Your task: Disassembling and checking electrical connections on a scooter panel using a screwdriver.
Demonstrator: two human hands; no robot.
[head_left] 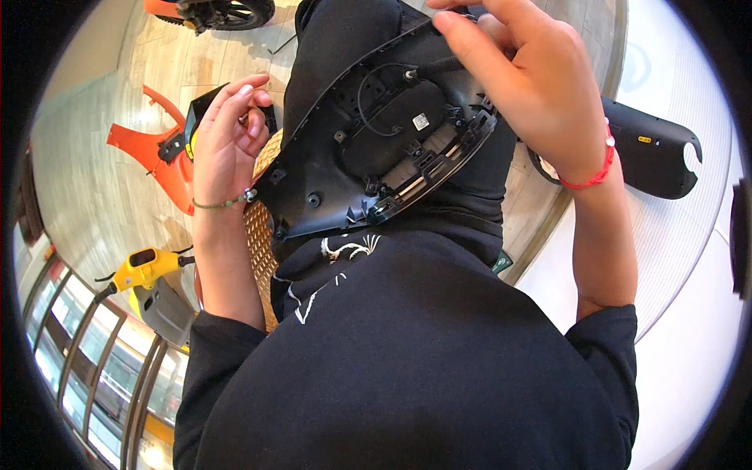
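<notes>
A black plastic cover [313, 168], its hollow inner side up, lies slanted across my lap. Clips, screw posts, a thin black cable and a small white label show inside it. My right hand [533, 86], a red cord around its wrist, is over the cover's far right end. Its thumb and fingers come together at the picture's upper edge; what they grip is partly cut off. Left of the cover, my left hand [227, 145] is raised with curled fingers. Something small and dark shows between them, too small to name. That hand is apart from the cover.
Orange plastic parts [168, 157] lie on the floor at left. A yellow and grey vehicle part [149, 270] stands below them. A black wheel [235, 14] shows at the far left. On the white table [666, 235] at right rests a long black cover [650, 149]. I sit on a woven seat [261, 235].
</notes>
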